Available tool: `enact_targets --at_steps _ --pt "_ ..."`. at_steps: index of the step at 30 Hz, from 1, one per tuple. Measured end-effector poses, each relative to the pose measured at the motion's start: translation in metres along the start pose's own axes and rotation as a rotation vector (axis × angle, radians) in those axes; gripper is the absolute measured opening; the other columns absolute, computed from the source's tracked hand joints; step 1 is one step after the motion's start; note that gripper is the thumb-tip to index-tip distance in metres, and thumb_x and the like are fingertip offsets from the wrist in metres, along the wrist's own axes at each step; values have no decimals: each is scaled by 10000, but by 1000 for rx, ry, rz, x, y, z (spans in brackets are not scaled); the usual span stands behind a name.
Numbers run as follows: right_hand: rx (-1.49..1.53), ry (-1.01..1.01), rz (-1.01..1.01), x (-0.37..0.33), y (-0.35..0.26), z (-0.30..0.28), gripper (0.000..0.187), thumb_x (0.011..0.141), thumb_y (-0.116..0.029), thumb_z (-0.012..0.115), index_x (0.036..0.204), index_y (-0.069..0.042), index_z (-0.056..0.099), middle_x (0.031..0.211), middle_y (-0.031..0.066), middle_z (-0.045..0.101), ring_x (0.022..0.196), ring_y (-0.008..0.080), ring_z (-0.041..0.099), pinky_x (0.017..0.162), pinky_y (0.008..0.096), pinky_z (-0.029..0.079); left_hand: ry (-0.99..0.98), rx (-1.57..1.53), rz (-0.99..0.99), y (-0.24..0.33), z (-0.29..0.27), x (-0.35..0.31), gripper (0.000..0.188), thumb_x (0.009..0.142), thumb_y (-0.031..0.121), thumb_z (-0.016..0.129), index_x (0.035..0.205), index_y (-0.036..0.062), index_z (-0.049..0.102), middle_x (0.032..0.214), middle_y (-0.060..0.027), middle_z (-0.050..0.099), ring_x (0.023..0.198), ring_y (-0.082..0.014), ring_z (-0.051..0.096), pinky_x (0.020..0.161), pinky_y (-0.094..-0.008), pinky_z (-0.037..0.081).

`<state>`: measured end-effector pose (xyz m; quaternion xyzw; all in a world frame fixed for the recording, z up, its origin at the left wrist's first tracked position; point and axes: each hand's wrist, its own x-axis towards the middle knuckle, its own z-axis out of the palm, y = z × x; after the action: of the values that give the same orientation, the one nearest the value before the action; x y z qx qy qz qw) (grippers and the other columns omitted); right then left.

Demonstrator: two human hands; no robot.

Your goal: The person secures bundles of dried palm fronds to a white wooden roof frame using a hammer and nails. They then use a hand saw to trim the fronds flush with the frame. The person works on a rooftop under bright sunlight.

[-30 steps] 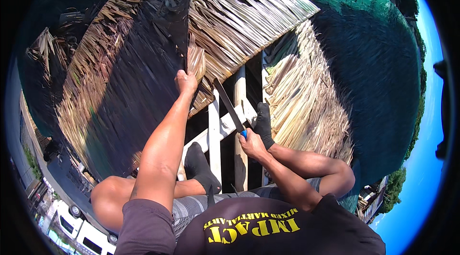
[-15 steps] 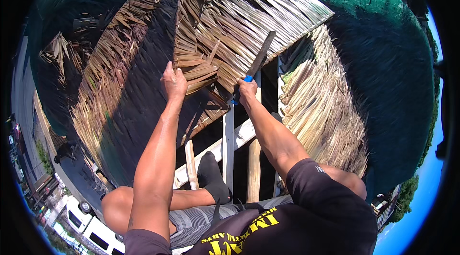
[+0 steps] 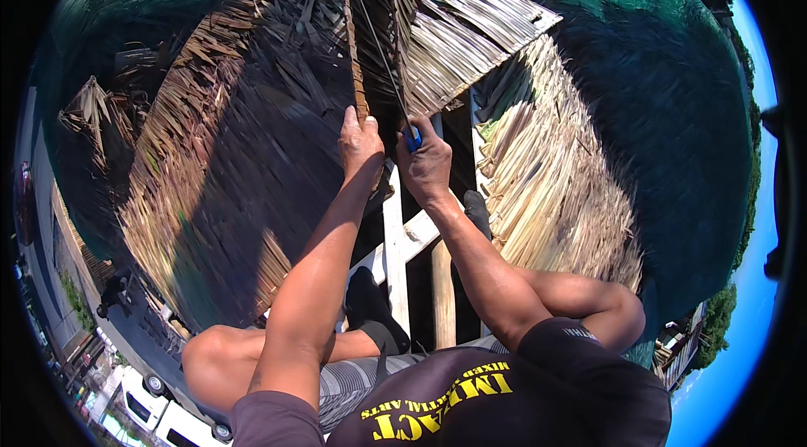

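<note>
From my feed, the thing in hand is a knife with a blue handle and a long, thin dark blade running up into the dry palm thatch; the blade shows only as a narrow line against the shadow. My right hand is wrapped tight around that handle. Just beside it, my left hand pinches a stiff brown leaf strip that stands nearly upright. Below both hands, pale wooden battens cross a round pole. My dark-socked feet rest on the frame.
</note>
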<state>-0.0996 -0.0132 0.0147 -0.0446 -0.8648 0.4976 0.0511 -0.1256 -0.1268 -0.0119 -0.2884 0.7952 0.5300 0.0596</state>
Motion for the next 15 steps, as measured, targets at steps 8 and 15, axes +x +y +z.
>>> enact_targets --at_steps 8,15 --pt "233 -255 198 -15 0 25 284 872 -90 740 1119 -58 604 842 71 696 730 126 638 651 291 506 -54 -182 -29 -29 0 8 506 939 334 584 1266 -50 536 1145 -292 661 1080 -427 651 914 -448 497" --pt "-182 -301 431 -51 70 -17 351 983 -260 627 1180 4 507 810 194 681 708 310 696 617 428 532 18 219 273 -7 -92 89 325 827 163 545 1108 11 605 1000 -252 705 979 -435 677 855 -486 526"
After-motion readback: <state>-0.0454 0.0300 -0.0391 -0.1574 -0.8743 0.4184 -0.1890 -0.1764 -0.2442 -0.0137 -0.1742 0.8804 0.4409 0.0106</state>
